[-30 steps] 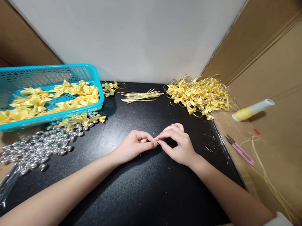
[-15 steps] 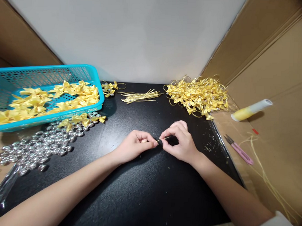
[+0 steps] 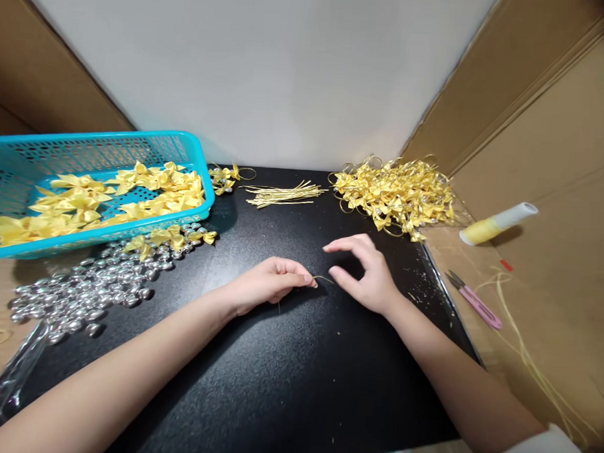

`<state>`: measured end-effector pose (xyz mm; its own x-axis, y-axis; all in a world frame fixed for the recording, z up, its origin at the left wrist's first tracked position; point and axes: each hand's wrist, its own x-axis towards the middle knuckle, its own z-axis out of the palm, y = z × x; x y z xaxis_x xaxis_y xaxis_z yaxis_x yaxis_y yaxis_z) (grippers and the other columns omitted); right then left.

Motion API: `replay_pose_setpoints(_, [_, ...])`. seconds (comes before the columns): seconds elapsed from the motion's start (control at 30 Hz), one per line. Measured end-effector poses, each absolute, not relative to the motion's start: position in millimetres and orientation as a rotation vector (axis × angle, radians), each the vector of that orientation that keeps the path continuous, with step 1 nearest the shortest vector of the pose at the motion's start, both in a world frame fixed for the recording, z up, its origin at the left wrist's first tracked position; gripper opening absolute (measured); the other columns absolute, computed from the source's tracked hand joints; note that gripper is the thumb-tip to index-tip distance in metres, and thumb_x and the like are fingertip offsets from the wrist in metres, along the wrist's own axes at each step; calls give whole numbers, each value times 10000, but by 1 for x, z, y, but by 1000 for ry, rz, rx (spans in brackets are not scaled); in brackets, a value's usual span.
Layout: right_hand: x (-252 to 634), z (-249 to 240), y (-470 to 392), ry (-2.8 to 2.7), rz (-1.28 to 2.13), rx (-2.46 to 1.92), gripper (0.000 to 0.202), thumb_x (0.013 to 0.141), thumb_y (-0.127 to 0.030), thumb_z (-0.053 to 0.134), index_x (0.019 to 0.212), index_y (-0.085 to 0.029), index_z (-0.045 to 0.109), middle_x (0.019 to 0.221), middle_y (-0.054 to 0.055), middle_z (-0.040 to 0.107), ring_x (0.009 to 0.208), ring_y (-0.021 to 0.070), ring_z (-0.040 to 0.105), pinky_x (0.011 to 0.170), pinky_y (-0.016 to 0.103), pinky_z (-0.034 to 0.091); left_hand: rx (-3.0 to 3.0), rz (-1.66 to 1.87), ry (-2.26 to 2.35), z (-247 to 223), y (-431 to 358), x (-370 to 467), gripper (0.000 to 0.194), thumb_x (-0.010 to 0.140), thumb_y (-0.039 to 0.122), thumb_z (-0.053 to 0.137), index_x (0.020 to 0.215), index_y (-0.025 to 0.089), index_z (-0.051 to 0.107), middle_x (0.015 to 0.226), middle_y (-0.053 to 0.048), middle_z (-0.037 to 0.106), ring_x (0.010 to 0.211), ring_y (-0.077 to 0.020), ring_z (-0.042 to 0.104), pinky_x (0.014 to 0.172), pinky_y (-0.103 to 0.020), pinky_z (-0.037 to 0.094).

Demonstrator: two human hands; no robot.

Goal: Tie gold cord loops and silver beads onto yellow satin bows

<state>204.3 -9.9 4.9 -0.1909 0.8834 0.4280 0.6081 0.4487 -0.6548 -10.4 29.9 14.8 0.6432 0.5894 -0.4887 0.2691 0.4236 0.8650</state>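
Note:
Over the middle of the black tabletop [image 3: 276, 359], my left hand [image 3: 277, 279] pinches a thin gold cord [image 3: 322, 277] between thumb and fingers. One end sticks out to the right in a slight curve, and another bit hangs below the palm. Just right of that end is my right hand [image 3: 363, 272], thumb and forefinger apart, holding nothing. Beyond both hands lies a bundle of cut gold cords [image 3: 283, 193]. Silver beads [image 3: 83, 294] are spread to the left, several yellow ribbon flowers [image 3: 171, 237] among them.
A turquoise basket [image 3: 106, 233] of yellow ribbon flowers stands at the left. A heap of finished flower loops [image 3: 396, 194] lies at the back right. Pink-handled thread snips [image 3: 473, 301], a yellow-and-white tube [image 3: 497, 224] and loose pale cord [image 3: 526, 356] are at the right, near a cardboard wall [image 3: 546, 130].
My right hand has let go of the cord and spread its thumb and forefinger. My left hand still pinches the cord. The view has shifted slightly.

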Motion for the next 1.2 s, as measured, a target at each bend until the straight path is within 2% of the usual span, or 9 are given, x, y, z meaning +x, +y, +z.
replay_pose_setpoints(0.13, [196,1,-12,-2095,617,-1225,25,838,-261,696,860,-250,691,880,-1,753,908,200,615,906,432,362,991,194,841,11,37,-15,428,742,547,677,813,125,666,500,118,174,449,-57,105,412,-200,73])
replay_pose_setpoints(0.2, [196,-2,-11,-2105,630,-1226,67,865,-243,669,800,-241,686,812,-12,745,855,184,616,887,421,347,934,169,825,10,40,-16,479,750,579,660,850,112,682,516,120,139,456,-58,68,411,-206,45])
replay_pose_setpoints(0.3, [198,1,-8,-2113,614,-1246,106,894,-228,615,796,-220,652,831,-1,726,846,177,611,869,404,352,902,134,799,9,43,-17,528,762,612,632,882,103,696,515,118,128,450,-60,55,404,-214,29])
replay_pose_setpoints(0.4, [205,13,-5,-2152,577,-1295,111,921,-241,559,831,-217,619,857,9,708,853,180,608,869,397,373,943,143,821,11,42,-17,486,751,580,667,874,110,690,500,118,154,439,-57,79,399,-208,47])
replay_pose_setpoints(0.57, [254,34,-27,-1983,177,-1649,128,898,-335,572,900,-229,643,900,49,712,883,240,624,825,409,430,1021,171,823,12,39,-16,360,714,472,734,835,138,674,452,120,201,425,-52,114,386,-189,88])
replay_pose_setpoints(0.7, [316,27,-76,-1774,-256,-2198,285,886,-471,538,941,-220,661,980,111,718,956,350,597,798,492,430,1058,169,830,13,38,-15,316,744,442,707,854,146,691,434,117,224,414,-53,131,380,-185,117])
replay_pose_setpoints(0.8, [349,14,-110,-1662,-410,-2486,370,885,-550,500,980,-234,669,1084,162,697,994,409,576,748,523,417,1112,165,872,15,36,-13,310,758,439,686,856,146,714,418,105,261,403,-55,162,382,-191,132])
replay_pose_setpoints(0.93, [367,1,-128,-1619,-401,-2548,345,903,-543,473,951,-271,680,1094,182,697,995,422,582,730,544,400,1149,171,929,16,34,-10,293,734,417,692,838,147,736,399,99,270,396,-58,173,389,-200,116])
replay_pose_setpoints(1.2, [369,-7,-123,-1559,-277,-2523,428,907,-547,410,898,-207,669,1022,177,687,955,419,577,723,573,437,1194,182,934,16,32,-9,315,718,424,695,840,141,754,391,94,297,393,-56,182,393,-204,104])
